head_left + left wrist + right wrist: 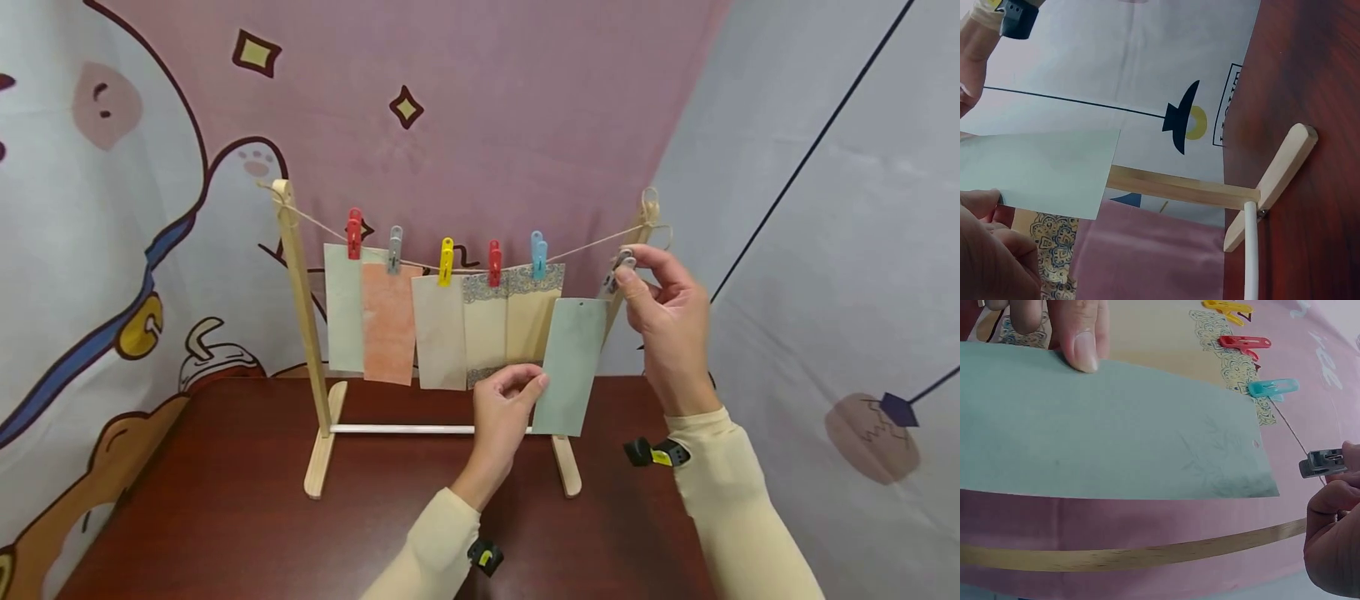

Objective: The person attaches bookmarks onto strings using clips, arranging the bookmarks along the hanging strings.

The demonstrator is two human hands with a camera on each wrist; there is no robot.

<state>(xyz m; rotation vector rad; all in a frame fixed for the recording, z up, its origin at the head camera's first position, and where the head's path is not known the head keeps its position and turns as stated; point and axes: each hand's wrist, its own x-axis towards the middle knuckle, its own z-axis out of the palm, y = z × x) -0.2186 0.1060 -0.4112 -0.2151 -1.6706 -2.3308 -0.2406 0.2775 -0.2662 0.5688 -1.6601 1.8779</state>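
Note:
My left hand (504, 417) pinches the lower left edge of a pale green paper card (572, 367), which has a small hole near its top. My right hand (671, 333) holds a grey clothespin (617, 271) between thumb and fingertips, up and to the right of that card. In the right wrist view, the same clothespin (1324, 462) stands apart from the card's end, close to the twine (1288, 425). A faint plant print shows at that end. The left wrist view has the card (1041, 172) beside my left thumb.
Several cards, including an orange one (388, 325), hang from the twine by coloured clothespins, the blue one (538, 257) farthest right. The twine spans two wooden posts (303, 308) with feet on a dark red table (225, 500). A white rod (405, 429) joins them low down.

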